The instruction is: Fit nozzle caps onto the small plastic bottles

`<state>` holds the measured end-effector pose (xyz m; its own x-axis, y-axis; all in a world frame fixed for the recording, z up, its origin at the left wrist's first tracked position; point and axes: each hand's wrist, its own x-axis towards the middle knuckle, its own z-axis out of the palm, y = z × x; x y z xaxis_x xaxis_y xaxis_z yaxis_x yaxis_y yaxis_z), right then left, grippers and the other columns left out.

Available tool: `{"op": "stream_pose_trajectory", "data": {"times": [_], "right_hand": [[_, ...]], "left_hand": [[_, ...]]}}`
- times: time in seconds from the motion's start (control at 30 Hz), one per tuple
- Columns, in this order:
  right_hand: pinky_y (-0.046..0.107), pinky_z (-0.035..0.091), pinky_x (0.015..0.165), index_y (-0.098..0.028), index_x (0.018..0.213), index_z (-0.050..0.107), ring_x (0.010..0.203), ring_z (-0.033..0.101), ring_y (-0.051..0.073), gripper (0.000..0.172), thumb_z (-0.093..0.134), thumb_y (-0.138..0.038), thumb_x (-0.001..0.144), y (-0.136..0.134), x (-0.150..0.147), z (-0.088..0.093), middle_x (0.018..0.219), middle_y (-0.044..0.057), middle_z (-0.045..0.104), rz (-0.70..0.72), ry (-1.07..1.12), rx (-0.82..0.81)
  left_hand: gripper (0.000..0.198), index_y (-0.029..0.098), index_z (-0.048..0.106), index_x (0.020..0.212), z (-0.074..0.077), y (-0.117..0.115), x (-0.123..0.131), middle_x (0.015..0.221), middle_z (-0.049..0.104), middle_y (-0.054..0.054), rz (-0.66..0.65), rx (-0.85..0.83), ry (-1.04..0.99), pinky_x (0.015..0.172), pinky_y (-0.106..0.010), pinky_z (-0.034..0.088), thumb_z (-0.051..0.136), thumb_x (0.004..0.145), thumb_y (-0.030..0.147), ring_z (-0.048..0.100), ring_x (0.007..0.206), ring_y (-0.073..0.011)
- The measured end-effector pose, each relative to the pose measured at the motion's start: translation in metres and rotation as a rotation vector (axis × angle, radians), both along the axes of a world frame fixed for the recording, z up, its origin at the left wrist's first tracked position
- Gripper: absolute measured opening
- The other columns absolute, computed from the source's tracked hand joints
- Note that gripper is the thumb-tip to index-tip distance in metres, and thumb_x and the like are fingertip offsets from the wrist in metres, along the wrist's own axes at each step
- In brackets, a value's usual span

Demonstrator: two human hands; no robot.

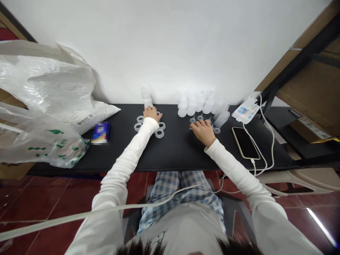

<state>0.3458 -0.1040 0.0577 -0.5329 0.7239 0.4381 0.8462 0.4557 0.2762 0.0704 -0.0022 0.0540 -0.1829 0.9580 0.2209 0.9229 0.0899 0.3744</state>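
Note:
My left hand reaches among several translucent plastic rings, with its thumb spread to the right. Its fingers are apart and partly cover the rings behind. Just beyond the fingertips stands a whitish bottle with a clear domed top. Over to the right, my right hand lies palm down with spread, bent fingers over small clear nipple-like pieces. What lies under its fingertips is hidden. Beside it, a stack of clear domed caps leans over. Behind are several white, rounded bottles against the wall.
Large plastic bags fill the left side, next to a small blue pack. At the right are a phone on a white cable and a white box. The black table ends close to my lap.

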Motion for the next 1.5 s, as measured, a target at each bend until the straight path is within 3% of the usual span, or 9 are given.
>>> {"op": "stream_pose_trajectory", "data": {"times": [0.1,0.2,0.3,0.43,0.53,0.73,1.03,1.33,1.5], "right_hand": [[0.039,0.028,0.083,-0.020,0.103,0.066,0.086,0.054,0.024,0.022,0.045,-0.027,0.100,0.006,-0.005,0.012,0.084,0.007,0.071,0.027,0.216,-0.053],[0.038,0.031,0.085,-0.022,0.104,0.065,0.082,0.057,0.021,0.021,0.049,-0.034,0.099,0.016,-0.011,0.023,0.084,0.004,0.071,0.087,0.500,-0.149],[0.036,0.036,0.085,-0.022,0.102,0.066,0.075,0.058,0.017,0.021,0.055,-0.039,0.096,0.032,-0.018,0.028,0.086,0.002,0.070,0.200,0.759,-0.240],[0.031,0.043,0.073,-0.021,0.098,0.067,0.071,0.056,0.014,0.024,0.061,-0.043,0.091,0.051,-0.030,0.024,0.085,0.002,0.067,0.346,1.080,-0.335],[0.028,0.043,0.068,-0.021,0.097,0.067,0.068,0.051,0.012,0.026,0.063,-0.045,0.088,0.056,-0.037,0.019,0.082,0.000,0.064,0.346,1.194,-0.359],[0.026,0.037,0.055,-0.020,0.090,0.069,0.056,0.039,0.009,0.032,0.070,-0.051,0.080,0.055,-0.042,0.007,0.071,-0.003,0.061,0.266,1.272,-0.446],[0.029,0.045,0.061,-0.021,0.090,0.072,0.062,0.049,0.012,0.040,0.067,-0.060,0.079,0.058,-0.038,0.008,0.082,0.002,0.070,0.306,1.316,-0.540],[0.030,0.044,0.071,-0.019,0.093,0.064,0.073,0.049,0.015,0.027,0.056,-0.045,0.092,0.051,-0.043,0.000,0.080,0.002,0.054,0.189,0.968,-0.182],[0.031,0.045,0.072,-0.018,0.109,0.053,0.077,0.052,0.016,0.037,0.055,-0.050,0.091,0.054,-0.046,-0.012,0.091,0.005,0.057,0.141,1.005,-0.122]], "left_hand": [[0.036,0.013,0.063,0.108,0.002,0.003,0.006,0.125,0.061,-0.024,-0.044,-0.118,0.059,0.104,-0.056,0.035,0.072,0.077,0.028,0.045,0.128,-0.0449],[0.029,0.015,0.065,0.105,0.005,0.004,0.008,0.119,0.066,-0.021,-0.078,-0.042,-0.076,0.107,-0.056,0.032,0.069,0.078,0.023,0.048,0.128,-0.0417],[0.028,0.019,0.063,0.106,0.007,-0.002,0.016,0.114,0.069,-0.013,-0.240,0.042,-0.557,0.105,-0.049,0.041,0.068,0.081,0.029,0.059,0.117,-0.0310],[0.023,0.020,0.055,0.098,0.008,-0.020,0.039,0.091,0.073,-0.005,-0.399,-0.179,-1.297,0.086,-0.037,0.054,0.061,0.087,0.038,0.071,0.087,-0.0190],[0.022,0.020,0.048,0.091,0.008,-0.032,0.053,0.080,0.072,-0.003,-0.429,-0.265,-1.515,0.083,-0.036,0.056,0.063,0.086,0.035,0.072,0.076,-0.0170],[0.022,0.021,0.045,0.087,0.002,-0.043,0.066,0.081,0.072,0.002,-0.485,-0.208,-1.584,0.093,-0.041,0.056,0.066,0.085,0.029,0.073,0.081,-0.0147],[0.028,0.023,0.050,0.094,-0.005,-0.047,0.069,0.094,0.070,-0.001,-0.535,-0.171,-1.542,0.096,-0.043,0.055,0.069,0.084,0.041,0.072,0.091,-0.0169],[0.032,0.024,0.059,0.104,-0.007,-0.050,0.072,0.096,0.070,-0.001,-0.550,-0.135,-1.525,0.101,-0.039,0.053,0.075,0.080,0.039,0.071,0.095,-0.0144],[0.045,0.019,0.066,0.101,-0.013,-0.047,0.073,0.083,0.069,-0.002,-0.515,-0.050,-1.460,0.086,-0.037,0.060,0.085,0.068,0.042,0.071,0.081,-0.0152]]}}
